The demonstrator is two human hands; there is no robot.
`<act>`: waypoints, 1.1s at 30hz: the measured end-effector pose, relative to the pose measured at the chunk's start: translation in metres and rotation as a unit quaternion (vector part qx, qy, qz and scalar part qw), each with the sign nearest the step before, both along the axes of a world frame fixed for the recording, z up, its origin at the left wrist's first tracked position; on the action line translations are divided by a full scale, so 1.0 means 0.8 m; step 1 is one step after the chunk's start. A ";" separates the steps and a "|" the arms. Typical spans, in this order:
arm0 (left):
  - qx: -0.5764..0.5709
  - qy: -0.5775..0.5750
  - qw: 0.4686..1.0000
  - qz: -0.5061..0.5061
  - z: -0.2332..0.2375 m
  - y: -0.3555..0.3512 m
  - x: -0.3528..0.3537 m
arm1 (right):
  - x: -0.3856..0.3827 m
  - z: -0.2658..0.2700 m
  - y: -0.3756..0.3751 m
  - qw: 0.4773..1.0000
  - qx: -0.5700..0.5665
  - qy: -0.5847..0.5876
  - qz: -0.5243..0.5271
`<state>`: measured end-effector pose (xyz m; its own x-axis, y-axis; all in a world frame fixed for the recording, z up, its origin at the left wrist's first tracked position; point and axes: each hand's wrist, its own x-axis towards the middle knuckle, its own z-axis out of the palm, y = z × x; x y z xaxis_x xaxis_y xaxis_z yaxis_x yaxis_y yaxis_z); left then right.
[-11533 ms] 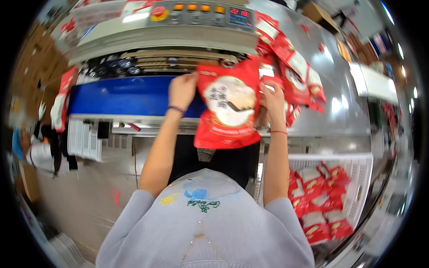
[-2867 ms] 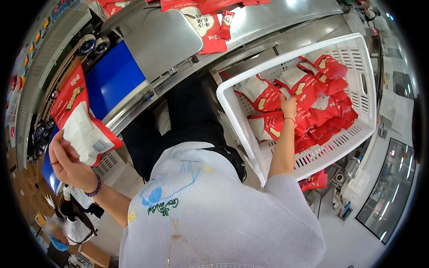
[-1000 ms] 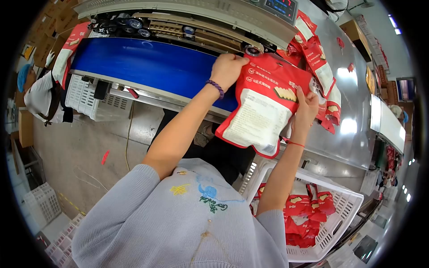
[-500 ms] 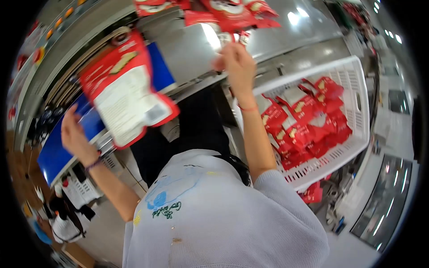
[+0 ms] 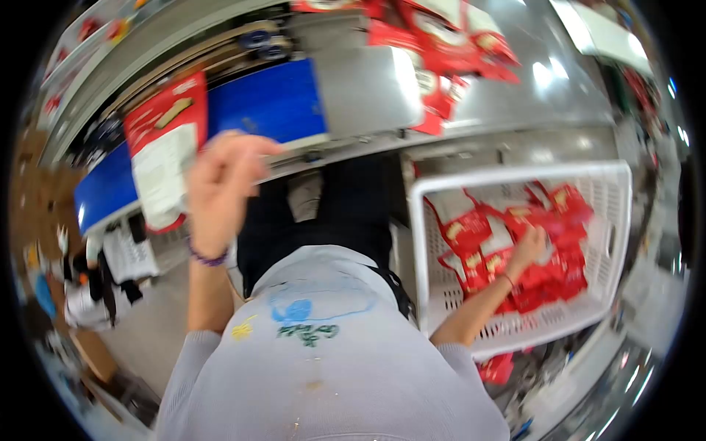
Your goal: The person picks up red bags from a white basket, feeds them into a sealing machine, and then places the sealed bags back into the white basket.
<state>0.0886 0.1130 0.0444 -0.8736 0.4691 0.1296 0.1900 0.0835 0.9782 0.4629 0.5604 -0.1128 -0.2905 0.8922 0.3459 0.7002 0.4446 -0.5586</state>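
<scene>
My left hand (image 5: 224,184) is raised near the blue belt (image 5: 268,103), blurred, with fingers partly stretched and nothing visible in them. Just left of it, a large red-and-white pouch (image 5: 163,158) hangs upright against the sealing-type machine, apart from the hand. My right hand (image 5: 526,250) reaches down into the white plastic basket (image 5: 419,242), among several red-and-white pouches (image 5: 471,228). Its fingers touch the pouches beside a whitish patch, but they are too blurred to show a grip.
More red pouches (image 5: 448,44) lie on the steel table (image 5: 537,95), some overhanging its front edge. Another red pouch (image 5: 496,369) lies beneath the basket. To the left stands a person (image 5: 88,301) near a white crate (image 5: 129,253).
My right hand has moved from the table edge down into the basket. The left hand has moved right, across in front of the large pouch. The view has shifted.
</scene>
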 end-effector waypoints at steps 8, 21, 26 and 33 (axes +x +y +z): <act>0.022 0.129 0.958 -0.254 0.017 0.053 0.033 | -0.171 0.226 -0.207 0.791 -0.263 0.464 0.300; 0.239 -0.301 0.923 -0.015 0.012 0.008 0.038 | -0.287 0.195 -0.273 0.731 -0.403 0.179 0.521; 0.298 -0.235 0.894 -0.238 -0.009 0.013 0.018 | -0.306 0.166 -0.251 0.742 -0.434 0.368 0.354; 0.066 -0.001 0.992 0.107 -0.056 0.082 -0.048 | -0.349 0.163 -0.205 0.934 -0.071 0.049 0.348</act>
